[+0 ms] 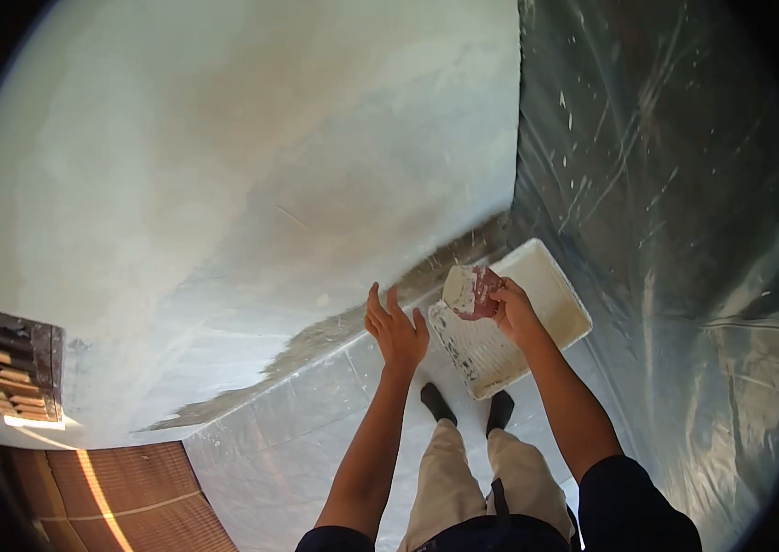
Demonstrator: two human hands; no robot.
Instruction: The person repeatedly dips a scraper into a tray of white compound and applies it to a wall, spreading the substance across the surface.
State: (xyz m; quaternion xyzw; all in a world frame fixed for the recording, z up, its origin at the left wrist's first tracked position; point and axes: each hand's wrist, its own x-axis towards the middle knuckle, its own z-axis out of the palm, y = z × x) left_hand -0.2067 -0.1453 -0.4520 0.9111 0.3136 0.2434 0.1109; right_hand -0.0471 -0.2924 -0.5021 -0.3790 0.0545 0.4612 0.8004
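Note:
My right hand point(516, 313) grips a reddish sanding block or sponge point(470, 291), smeared with white compound, held in front of the plastered wall point(224, 166). My left hand point(396, 327) is raised beside it, fingers spread and empty, close to the wall's lower part. Below both hands, on the tiled floor, lies a white paint tray point(550, 294) with a ribbed ramp. My legs and dark socks stand just short of the tray.
A plastic sheet point(665, 184) speckled with paint covers the surface to the right. A rough grey band point(334, 331) runs along the wall's base above the white floor tiles point(279, 432). A vent block point(8, 368) and wooden slats are at lower left.

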